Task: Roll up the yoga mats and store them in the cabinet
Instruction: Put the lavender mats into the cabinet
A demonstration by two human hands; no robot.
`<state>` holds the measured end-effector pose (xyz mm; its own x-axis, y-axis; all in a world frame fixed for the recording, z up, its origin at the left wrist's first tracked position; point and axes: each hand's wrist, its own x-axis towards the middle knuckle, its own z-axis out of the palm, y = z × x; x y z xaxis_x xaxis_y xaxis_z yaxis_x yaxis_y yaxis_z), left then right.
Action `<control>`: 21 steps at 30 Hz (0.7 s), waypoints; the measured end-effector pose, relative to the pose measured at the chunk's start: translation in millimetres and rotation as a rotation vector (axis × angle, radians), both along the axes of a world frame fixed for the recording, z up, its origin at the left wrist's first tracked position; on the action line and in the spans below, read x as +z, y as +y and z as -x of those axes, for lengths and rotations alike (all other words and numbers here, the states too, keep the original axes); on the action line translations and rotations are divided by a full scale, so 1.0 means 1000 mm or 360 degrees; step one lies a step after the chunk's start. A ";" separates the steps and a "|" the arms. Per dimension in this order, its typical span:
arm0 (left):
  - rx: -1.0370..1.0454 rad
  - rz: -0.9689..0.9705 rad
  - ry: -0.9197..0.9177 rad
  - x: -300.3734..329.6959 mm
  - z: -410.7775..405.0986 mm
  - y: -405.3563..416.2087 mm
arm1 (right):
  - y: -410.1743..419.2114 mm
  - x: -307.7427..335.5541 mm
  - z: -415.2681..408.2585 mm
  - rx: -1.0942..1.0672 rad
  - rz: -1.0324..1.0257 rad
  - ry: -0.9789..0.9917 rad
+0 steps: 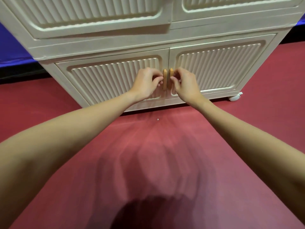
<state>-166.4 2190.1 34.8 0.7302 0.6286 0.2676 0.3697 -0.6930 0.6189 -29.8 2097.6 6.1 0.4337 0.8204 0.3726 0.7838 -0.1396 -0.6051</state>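
A cream cabinet (115, 45) with ribbed doors stands in front of me on the red floor. Its two lower doors are shut and meet at a pair of wooden handles. My left hand (145, 84) has its fingers curled on the left handle (164, 81). My right hand (185, 85) has its fingers hooked on the right handle (171, 75). No yoga mat is in view.
Red flooring (156, 154) stretches from the cabinet to me. A white caster wheel (234, 98) sits under the cabinet's right corner. A blue surface (11, 47) lies behind the cabinet at the left. The upper left door (92, 15) juts slightly forward.
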 end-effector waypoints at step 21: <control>-0.0787 -0.0163 0.0329 -0.016 0.102 -0.130 | -0.240 0.012 0.105 -0.0493 0.0783 -0.0287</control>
